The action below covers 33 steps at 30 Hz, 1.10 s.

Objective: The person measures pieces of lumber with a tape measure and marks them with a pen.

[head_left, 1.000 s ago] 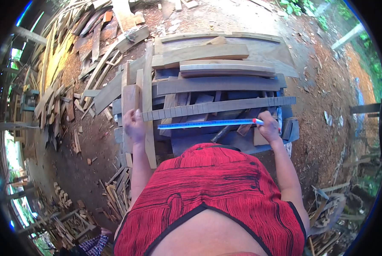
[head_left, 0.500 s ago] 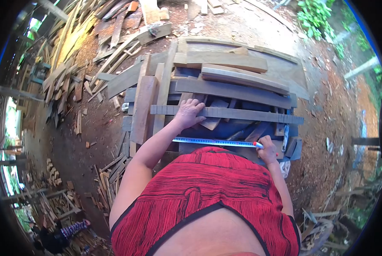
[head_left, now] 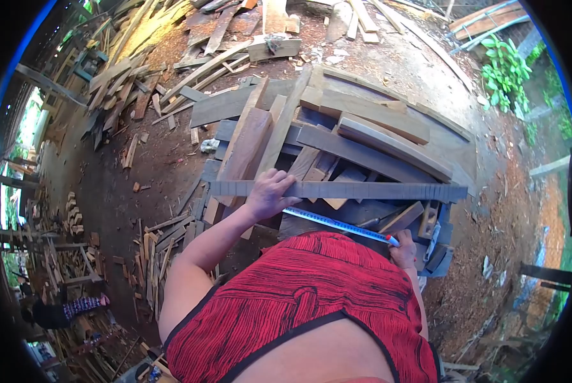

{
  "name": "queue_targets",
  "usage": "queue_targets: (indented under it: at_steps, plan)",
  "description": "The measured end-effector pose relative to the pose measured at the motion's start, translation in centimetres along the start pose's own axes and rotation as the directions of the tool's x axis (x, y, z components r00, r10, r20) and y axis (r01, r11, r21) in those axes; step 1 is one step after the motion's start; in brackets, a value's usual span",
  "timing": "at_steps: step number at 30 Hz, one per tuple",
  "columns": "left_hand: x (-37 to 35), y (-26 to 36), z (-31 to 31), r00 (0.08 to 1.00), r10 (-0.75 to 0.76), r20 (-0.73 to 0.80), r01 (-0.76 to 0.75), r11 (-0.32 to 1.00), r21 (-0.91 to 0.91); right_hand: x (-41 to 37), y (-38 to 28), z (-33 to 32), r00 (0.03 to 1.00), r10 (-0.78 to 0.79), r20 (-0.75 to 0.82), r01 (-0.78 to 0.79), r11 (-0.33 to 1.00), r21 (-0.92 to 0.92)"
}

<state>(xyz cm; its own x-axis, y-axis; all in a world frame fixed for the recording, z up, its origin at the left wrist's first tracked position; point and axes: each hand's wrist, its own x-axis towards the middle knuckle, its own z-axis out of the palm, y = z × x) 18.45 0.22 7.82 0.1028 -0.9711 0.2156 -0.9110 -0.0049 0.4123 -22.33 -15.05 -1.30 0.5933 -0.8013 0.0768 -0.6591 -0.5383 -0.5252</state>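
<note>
My left hand (head_left: 270,193) is closed around a long narrow wooden slat (head_left: 362,190), nearer its left end. Dark crosswise marks run along the slat's near face. Below it a pale measuring tape (head_left: 337,223) stretches from just under my left hand to my right hand. Closed at the tape's right end, my right hand (head_left: 403,249) also has a white, red-tipped marker-like piece (head_left: 392,240) at its fingers. How the fingers hold each of these is partly hidden. The slat lies across stacked boards (head_left: 375,153).
Thick planks (head_left: 248,147) lean lengthwise on the left of the stack. Scrap wood (head_left: 165,249) litters the ground to the left, with more offcuts (head_left: 228,29) beyond the stack. A person (head_left: 62,313) is at the far lower left. Green plants (head_left: 506,70) grow at upper right.
The view has turned and shifted. My left hand has brought the slat closer to my body and leftward over the stack. My right hand still holds the tape, which now slants more.
</note>
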Motion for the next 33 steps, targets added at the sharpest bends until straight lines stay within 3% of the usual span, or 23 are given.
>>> queue_targets:
  at_steps: [5,8,9,11,15,17,23,25,29,33]
  plan:
    - [-4.1,-1.0,-1.5,0.957,-0.213,-0.196,0.211,0.977,-0.028,0.9,-1.0,-0.1,0.999,-0.018,0.037,0.017,1.0,0.012]
    - [-6.6,-2.1,-0.9,0.856,-0.43,-0.288,0.415,0.903,-0.114,1.7,-1.4,-0.1,0.997,-0.048,0.054,0.048,0.999,0.006]
    - [-7.4,-2.3,-0.9,0.846,-0.442,-0.298,0.428,0.897,-0.114,1.9,-1.6,-0.2,0.996,-0.065,0.063,0.064,0.998,0.007]
    - [-8.8,-2.6,-0.8,0.738,-0.597,-0.316,0.564,0.802,-0.196,2.4,-2.0,-0.5,0.995,-0.064,0.071,0.064,0.998,0.014]
    - [-12.0,-3.4,0.7,0.593,-0.725,-0.35,0.687,0.682,-0.25,2.9,-1.5,-0.2,0.988,-0.093,0.122,0.094,0.996,-0.004]
    - [-13.1,-3.8,1.8,0.545,-0.73,-0.411,0.713,0.662,-0.232,3.1,-2.1,-0.5,0.987,-0.085,0.136,0.085,0.996,0.008]
    - [-13.8,-2.7,2.1,0.53,-0.695,-0.486,0.795,0.606,0.0,4.4,-1.1,0.8,0.961,-0.209,0.182,0.201,0.978,0.06]
    - [-14.0,-1.7,2.0,0.497,-0.757,-0.424,0.822,0.568,-0.051,4.6,0.2,1.8,0.948,-0.232,0.218,0.22,0.972,0.08]
    - [-14.1,-1.2,2.9,0.485,-0.758,-0.437,0.847,0.532,0.016,5.2,0.6,1.9,0.941,-0.236,0.241,0.215,0.97,0.109]
    - [-13.9,-1.1,2.7,0.465,-0.797,-0.384,0.87,0.492,0.032,5.6,1.2,2.0,0.945,-0.165,0.283,0.136,0.984,0.119]
